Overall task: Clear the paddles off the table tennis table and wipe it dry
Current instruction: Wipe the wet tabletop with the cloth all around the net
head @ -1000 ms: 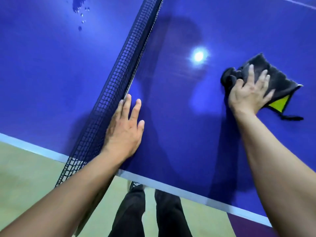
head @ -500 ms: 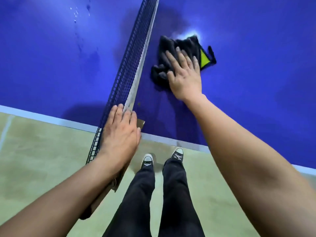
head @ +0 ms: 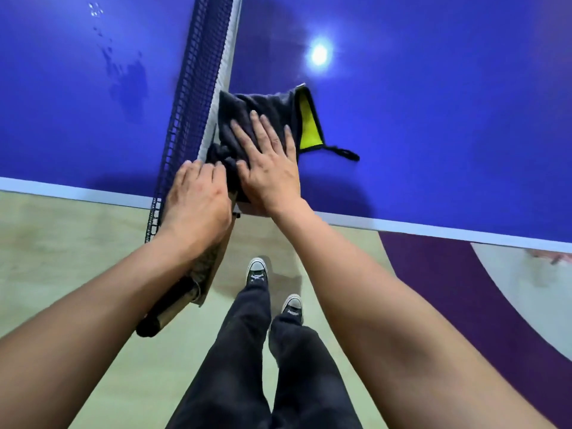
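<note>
Head view: the right hand [head: 269, 174] lies flat, fingers straight, pressing the dark fleecy cloth [head: 247, 109] with its yellow lining on the glossy blue bench [head: 433, 134], tight against the net [head: 192, 88] near the frame centre. The left hand [head: 198, 205] rests over the net's end; whether it grips, I cannot tell. No paddles are visible. The cloth or its cord loop [head: 346, 153] may snag in the open mesh, and the wet patch [head: 127, 85] at upper left may be missed.

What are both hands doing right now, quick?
Left hand: fingers bent over the end of the net; grip cannot be told.
Right hand: open, pressing the dark cloth flat.
</note>
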`<state>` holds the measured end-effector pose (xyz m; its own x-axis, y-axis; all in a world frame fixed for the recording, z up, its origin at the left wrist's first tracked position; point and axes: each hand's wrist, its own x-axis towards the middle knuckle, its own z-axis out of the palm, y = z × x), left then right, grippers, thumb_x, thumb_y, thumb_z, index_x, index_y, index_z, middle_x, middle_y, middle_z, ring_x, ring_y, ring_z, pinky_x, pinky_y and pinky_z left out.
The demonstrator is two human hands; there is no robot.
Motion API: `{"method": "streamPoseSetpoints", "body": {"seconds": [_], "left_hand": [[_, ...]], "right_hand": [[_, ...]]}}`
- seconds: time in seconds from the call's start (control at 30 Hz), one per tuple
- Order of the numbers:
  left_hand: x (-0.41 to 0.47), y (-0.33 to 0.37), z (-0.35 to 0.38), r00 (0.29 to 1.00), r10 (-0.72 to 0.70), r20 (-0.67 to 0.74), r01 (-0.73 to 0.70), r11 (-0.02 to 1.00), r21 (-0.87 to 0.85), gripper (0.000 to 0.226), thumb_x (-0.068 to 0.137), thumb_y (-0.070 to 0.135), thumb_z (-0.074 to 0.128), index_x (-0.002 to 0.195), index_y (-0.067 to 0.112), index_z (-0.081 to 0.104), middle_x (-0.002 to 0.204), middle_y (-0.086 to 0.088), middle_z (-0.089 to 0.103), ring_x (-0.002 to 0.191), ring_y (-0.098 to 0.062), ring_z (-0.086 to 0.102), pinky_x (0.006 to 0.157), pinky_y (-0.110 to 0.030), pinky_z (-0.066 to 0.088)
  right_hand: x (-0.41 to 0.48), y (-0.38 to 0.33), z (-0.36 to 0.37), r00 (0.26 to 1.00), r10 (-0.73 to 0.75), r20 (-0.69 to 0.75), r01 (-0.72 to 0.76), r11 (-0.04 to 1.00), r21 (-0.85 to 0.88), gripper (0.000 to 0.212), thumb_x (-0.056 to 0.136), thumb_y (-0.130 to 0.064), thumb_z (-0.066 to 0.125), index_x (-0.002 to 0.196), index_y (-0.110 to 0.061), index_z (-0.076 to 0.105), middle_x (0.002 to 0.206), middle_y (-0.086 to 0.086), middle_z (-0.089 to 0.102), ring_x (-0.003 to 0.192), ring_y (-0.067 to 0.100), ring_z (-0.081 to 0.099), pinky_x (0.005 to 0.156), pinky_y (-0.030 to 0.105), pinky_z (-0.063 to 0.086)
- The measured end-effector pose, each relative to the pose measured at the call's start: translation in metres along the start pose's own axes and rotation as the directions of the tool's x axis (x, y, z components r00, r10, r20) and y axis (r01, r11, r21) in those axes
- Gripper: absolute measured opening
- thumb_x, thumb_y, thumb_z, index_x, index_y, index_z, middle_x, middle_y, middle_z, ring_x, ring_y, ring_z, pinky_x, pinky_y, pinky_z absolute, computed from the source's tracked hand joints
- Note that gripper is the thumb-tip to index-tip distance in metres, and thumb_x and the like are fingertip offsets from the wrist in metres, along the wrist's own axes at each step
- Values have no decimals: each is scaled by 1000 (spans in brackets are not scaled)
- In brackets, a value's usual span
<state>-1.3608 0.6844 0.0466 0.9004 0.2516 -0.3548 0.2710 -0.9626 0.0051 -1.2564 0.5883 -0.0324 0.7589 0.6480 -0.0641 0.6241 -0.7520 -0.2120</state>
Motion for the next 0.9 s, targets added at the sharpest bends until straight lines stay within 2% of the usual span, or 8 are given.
{"method": "streamPoseSetpoints", "body": {"seconds": [0.1,0.2,0.33,0.57,0.67,0.77,0.83,0.9], "left_hand": [[1,15,-1,999,22,-27,-23,998,-52,44,92,17,47,133,2,48,129,-22,56,121,-40,50,107,-50,36],[9,36,-1,991,125,35,-122,989,-82,55,95,25,48,147,10,40,147,-15,48,128,-37,50,105,-48,42],[9,63,8,963,248,102,-245,969,-40,56,99,33,42,153,19,33,160,-11,32,139,-31,40,112,-45,36],[-23,81,25,975,153,162,-144,988,-63,61,100,33,42,157,21,24,166,-9,16,146,-31,28,119,-44,27],[-37,80,26,983,136,125,-130,990,-55,54,99,33,44,151,20,35,164,-10,23,148,-31,25,120,-43,24],[-56,79,19,995,83,58,-78,993,-85,51,98,31,45,148,21,41,164,-8,25,152,-28,17,120,-41,22],[-67,79,12,998,55,9,-54,992,-117,49,98,30,45,146,21,44,163,-7,28,152,-27,16,121,-41,22],[-80,78,3,999,33,-39,-38,989,-142,47,97,30,46,144,21,47,161,-6,31,152,-26,17,121,-41,22]], "right_hand": [[-26,30,-5,999,16,-34,-16,1000,26,65,97,-45,40,161,-36,28,171,-1,19,157,14,16,127,50,5],[-72,66,-9,984,132,-116,-124,990,73,66,96,-44,44,160,-35,31,170,0,21,157,15,18,126,53,6],[-123,122,-19,956,256,-141,-248,966,77,64,98,-46,47,160,-35,32,170,0,23,157,16,18,127,55,4],[-154,168,-37,926,369,-76,-368,929,33,79,95,-68,41,163,-40,12,172,0,5,158,17,5,126,51,-4],[-149,166,-43,919,389,-60,-389,921,18,71,97,-57,49,161,-36,26,168,10,20,151,29,23,124,46,16],[-134,156,-56,916,400,-16,-400,912,-88,61,98,-39,49,156,-28,35,154,14,37,123,36,42,109,40,31],[-129,149,-64,920,391,20,-387,917,-95,57,95,-27,52,151,-22,40,141,16,44,110,37,46,98,41,38],[-134,144,-72,922,381,66,-381,924,-5,53,94,-20,56,146,-19,44,134,16,47,110,38,47,93,44,45]]}}
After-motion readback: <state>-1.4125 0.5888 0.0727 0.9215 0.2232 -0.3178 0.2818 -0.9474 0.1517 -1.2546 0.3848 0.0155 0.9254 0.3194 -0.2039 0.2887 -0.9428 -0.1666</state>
